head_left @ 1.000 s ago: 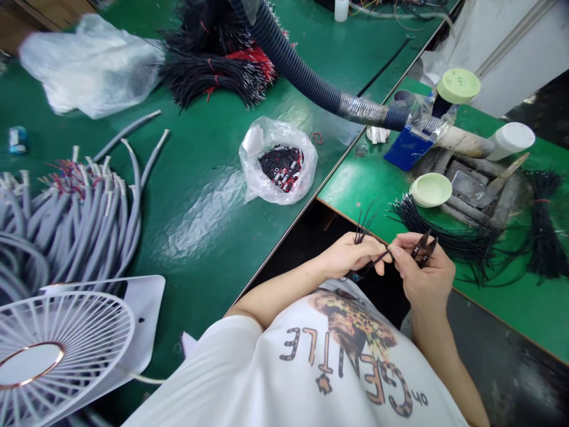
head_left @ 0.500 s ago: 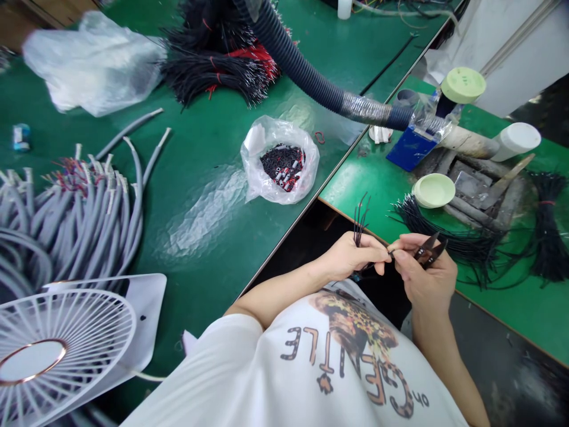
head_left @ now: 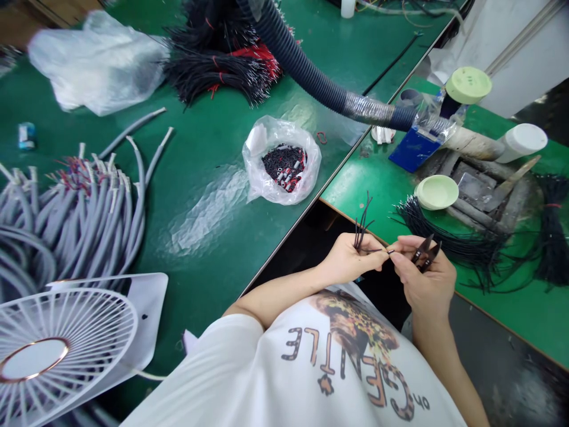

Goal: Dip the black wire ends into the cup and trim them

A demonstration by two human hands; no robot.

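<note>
My left hand [head_left: 349,261] is closed around several thin black wires [head_left: 363,222], whose ends stick up past the knuckles. Its thumb and fingertip pinch close to a small dark piece [head_left: 390,251] that lies between both hands' fingertips. My right hand [head_left: 424,279] pinches at that same piece with thumb and forefinger. Tucked in the right hand's fingers is a pair of black thread snips [head_left: 425,254], blades pointing up and away. Both hands are held just above my lap, at the gap by the bench edge.
A clear plastic bag [head_left: 306,187] of small black, grey and red pieces sits on the left bench. Grey cables [head_left: 98,219] and a white fan [head_left: 66,350] are at left. Black wire bundles [head_left: 448,234], a pale green cup [head_left: 438,193] and a ducted hose [head_left: 311,80] lie around the right bench.
The small dark piece between the fingertips shows more clearly now, and the fingertips have shifted slightly around it. Both hands stay in nearly the same place; the whole view has moved a little.
</note>
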